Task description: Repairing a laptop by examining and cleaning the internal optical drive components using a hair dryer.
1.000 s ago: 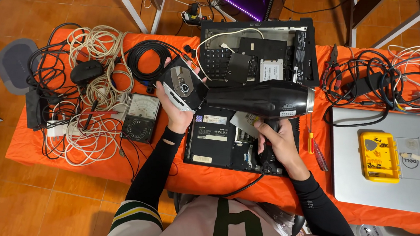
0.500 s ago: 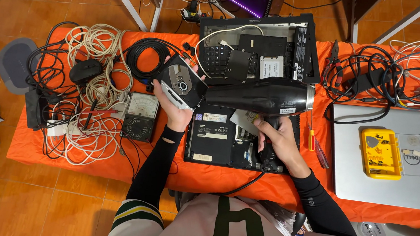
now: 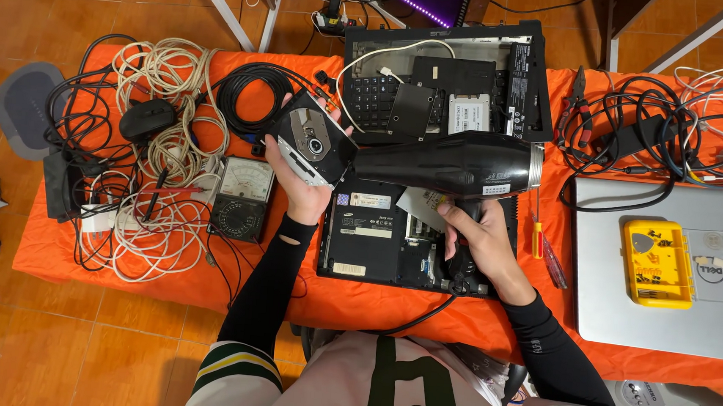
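My left hand holds up a flat optical disc drive, tilted, its metal side toward me. My right hand grips the handle of a black hair dryer whose nozzle points left at the drive. Both hover over an opened black laptop base lying on the orange tablecloth.
A second dismantled laptop with keyboard lies at the back. An analog multimeter, white coiled cables and black cables lie left. A red screwdriver, a silver laptop bearing a yellow case, and tangled cords lie right.
The drive and the hair dryer have stayed almost in place; only slight shifts of my hands and head show.
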